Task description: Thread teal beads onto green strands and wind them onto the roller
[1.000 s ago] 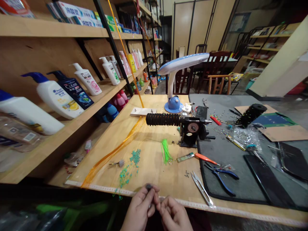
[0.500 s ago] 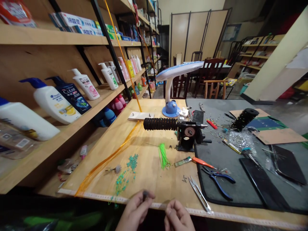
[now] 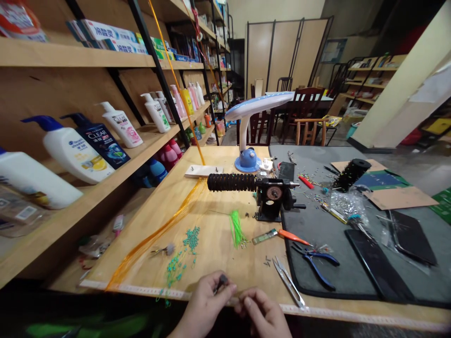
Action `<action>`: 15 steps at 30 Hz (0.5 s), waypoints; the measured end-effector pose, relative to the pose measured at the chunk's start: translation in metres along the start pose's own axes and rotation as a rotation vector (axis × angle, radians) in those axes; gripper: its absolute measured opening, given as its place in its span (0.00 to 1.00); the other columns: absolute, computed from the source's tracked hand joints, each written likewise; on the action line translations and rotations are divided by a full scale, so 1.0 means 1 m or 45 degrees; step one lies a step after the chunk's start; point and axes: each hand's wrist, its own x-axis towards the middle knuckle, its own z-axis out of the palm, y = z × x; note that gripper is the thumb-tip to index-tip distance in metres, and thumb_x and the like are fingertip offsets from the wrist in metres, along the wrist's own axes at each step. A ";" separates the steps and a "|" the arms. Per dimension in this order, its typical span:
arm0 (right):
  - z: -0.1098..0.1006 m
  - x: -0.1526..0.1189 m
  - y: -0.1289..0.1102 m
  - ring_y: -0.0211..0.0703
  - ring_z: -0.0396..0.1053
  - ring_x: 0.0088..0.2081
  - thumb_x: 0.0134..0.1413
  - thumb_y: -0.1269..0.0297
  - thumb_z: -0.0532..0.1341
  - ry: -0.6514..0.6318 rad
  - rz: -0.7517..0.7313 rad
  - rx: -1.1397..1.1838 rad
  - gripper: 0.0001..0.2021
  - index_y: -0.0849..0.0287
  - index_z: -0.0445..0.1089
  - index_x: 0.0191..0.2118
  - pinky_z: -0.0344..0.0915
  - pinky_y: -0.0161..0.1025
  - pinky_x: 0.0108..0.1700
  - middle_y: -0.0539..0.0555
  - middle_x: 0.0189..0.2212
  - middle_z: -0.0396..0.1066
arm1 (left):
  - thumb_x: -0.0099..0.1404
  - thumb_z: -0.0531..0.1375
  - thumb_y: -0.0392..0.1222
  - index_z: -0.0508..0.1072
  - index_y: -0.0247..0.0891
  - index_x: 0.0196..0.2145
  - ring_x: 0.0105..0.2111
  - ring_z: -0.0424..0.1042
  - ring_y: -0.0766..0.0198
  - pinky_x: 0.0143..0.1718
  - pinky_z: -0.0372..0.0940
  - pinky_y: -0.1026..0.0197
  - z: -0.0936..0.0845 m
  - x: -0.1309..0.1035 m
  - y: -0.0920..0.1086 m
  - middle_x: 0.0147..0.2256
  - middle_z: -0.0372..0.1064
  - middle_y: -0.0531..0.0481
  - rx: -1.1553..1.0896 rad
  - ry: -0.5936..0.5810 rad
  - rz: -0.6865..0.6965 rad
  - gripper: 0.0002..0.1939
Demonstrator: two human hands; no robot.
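Note:
My left hand [image 3: 206, 305] is closed at the table's front edge, with a small dark object [image 3: 221, 282] between thumb and fingers; its kind is too small to make out. Close beside it, my right hand [image 3: 263, 313] is curled with thumb and fingertips pressed together. What it pinches, if anything, cannot be made out. Teal beads [image 3: 191, 238] and teal beads on green thread [image 3: 174, 267] lie left of the hands. A bundle of bright green strands [image 3: 237, 229] is beyond them. Thread snips [image 3: 289, 284] rest to the right.
A black hand-cranked device [image 3: 269, 199] with a ridged roller [image 3: 231, 182] stands mid-table. Orange thread [image 3: 155, 232] runs from a white bar [image 3: 203, 171] to the front edge. Blue-handled pliers [image 3: 317, 260], an orange cutter [image 3: 292, 237] and a dark phone [image 3: 378, 267] lie right. A desk lamp [image 3: 247, 159] stands behind.
My hands have come closer together, the left moving right and slightly up. The dark object stays in the left hand. The view has shifted slightly.

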 end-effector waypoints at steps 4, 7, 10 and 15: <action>-0.009 0.005 -0.026 0.40 0.68 0.26 0.48 0.40 0.62 0.058 -0.029 0.040 0.27 0.60 0.73 0.42 0.62 0.33 0.24 0.57 0.34 0.75 | 0.55 0.62 0.47 0.70 0.36 0.22 0.25 0.61 0.62 0.28 0.55 0.63 0.000 -0.002 0.015 0.21 0.63 0.54 0.101 -0.026 0.026 0.12; -0.009 0.008 -0.041 0.53 0.72 0.42 0.47 0.42 0.64 0.030 -0.065 0.130 0.27 0.59 0.71 0.45 0.65 0.34 0.24 0.62 0.41 0.75 | 0.56 0.60 0.45 0.69 0.36 0.22 0.26 0.61 0.62 0.28 0.55 0.63 0.002 -0.001 0.022 0.21 0.62 0.53 0.159 -0.058 0.051 0.11; -0.006 0.011 -0.046 0.55 0.71 0.47 0.48 0.45 0.65 0.029 -0.093 0.182 0.25 0.57 0.69 0.46 0.67 0.34 0.27 0.63 0.47 0.72 | 0.55 0.59 0.45 0.67 0.37 0.22 0.26 0.62 0.61 0.29 0.56 0.62 0.004 -0.001 0.027 0.21 0.61 0.53 0.178 -0.084 0.071 0.11; 0.000 0.017 -0.030 0.42 0.72 0.28 0.43 0.39 0.65 -0.085 -0.073 0.293 0.29 0.58 0.67 0.44 0.65 0.33 0.22 0.55 0.31 0.75 | 0.54 0.60 0.50 0.63 0.39 0.21 0.26 0.61 0.61 0.29 0.56 0.62 0.005 0.003 0.025 0.21 0.59 0.54 0.200 -0.133 0.075 0.14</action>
